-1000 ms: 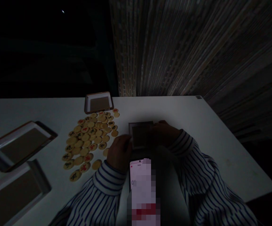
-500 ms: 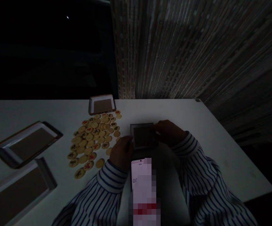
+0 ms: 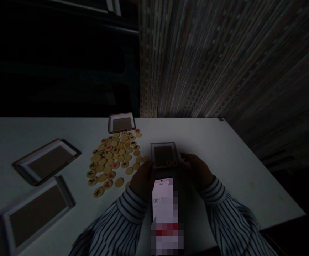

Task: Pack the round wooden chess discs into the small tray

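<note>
A small dark tray [image 3: 162,153] with a pale rim lies on the white table [image 3: 229,156], just in front of my hands. My left hand [image 3: 143,179] is curled at its near left corner. My right hand [image 3: 198,171] is curled at its near right corner, fingertips against the rim. One or two discs [image 3: 171,163] seem to lie at the tray's near edge, though the dim light makes this unsure. A pile of round tan game discs [image 3: 114,156] with red and black marks lies left of the tray. Both sleeves are striped.
A lit phone [image 3: 165,209] stands between my forearms. Another small tray [image 3: 121,123] sits behind the disc pile. Two larger trays [image 3: 47,160] [image 3: 34,209] lie at the left. The table's right edge drops off beside a striped wall. The room is very dark.
Both hands have slid back from the tray's sides to its near corners, uncovering more of the tray. The view has shifted, so everything sits lower and further right in frame.
</note>
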{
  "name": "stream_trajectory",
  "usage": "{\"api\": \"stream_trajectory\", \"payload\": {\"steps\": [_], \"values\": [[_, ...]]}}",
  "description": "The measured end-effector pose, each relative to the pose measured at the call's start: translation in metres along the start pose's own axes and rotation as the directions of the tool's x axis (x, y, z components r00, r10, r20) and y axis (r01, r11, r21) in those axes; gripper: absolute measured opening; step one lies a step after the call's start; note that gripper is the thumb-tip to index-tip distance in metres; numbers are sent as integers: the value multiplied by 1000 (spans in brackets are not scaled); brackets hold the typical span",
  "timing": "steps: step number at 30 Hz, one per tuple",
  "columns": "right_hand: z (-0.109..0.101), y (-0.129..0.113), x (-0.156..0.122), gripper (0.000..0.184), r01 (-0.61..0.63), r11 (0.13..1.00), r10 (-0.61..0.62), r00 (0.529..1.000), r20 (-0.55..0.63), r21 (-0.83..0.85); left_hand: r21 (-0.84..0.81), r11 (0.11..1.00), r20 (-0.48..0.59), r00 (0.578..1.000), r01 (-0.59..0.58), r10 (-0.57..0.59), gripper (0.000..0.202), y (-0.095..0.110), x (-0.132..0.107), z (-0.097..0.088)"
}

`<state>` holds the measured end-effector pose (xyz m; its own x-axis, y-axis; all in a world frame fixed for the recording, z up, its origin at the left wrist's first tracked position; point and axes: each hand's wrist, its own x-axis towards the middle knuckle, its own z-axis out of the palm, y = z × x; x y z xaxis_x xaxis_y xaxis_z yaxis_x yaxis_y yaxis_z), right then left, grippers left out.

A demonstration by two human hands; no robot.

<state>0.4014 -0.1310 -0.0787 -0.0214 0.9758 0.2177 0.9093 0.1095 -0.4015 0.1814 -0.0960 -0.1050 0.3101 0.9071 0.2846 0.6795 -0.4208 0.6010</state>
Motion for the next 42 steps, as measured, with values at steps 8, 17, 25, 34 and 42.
{"api": "stream_trajectory", "payload": {"steps": [8, 17, 25, 34, 42], "values": [[10, -8, 3, 42, -58, 984, 83, 986, 145, -166, -20, 1000, 4, 1000, -24, 24, 33, 0, -2, 1], [8, -9, 4, 39, -41, 984, 70, 984, 162, -176, -23, 999, -23, 999, -33, 33, 32, -5, -2, 9], [5, -11, 2, 40, -59, 991, 74, 990, 121, -121, -22, 998, -58, 996, -63, 62, 30, -5, -2, 9], [10, 4, -2, 29, -35, 999, 32, 983, -183, -14, -84, 996, -85, 996, -17, 9, 30, 1, 0, -24], [2, -1, -1, 23, 12, 1000, -17, 980, -196, -27, -35, 999, -237, 970, 42, -49, 28, -18, 7, -71]]}}
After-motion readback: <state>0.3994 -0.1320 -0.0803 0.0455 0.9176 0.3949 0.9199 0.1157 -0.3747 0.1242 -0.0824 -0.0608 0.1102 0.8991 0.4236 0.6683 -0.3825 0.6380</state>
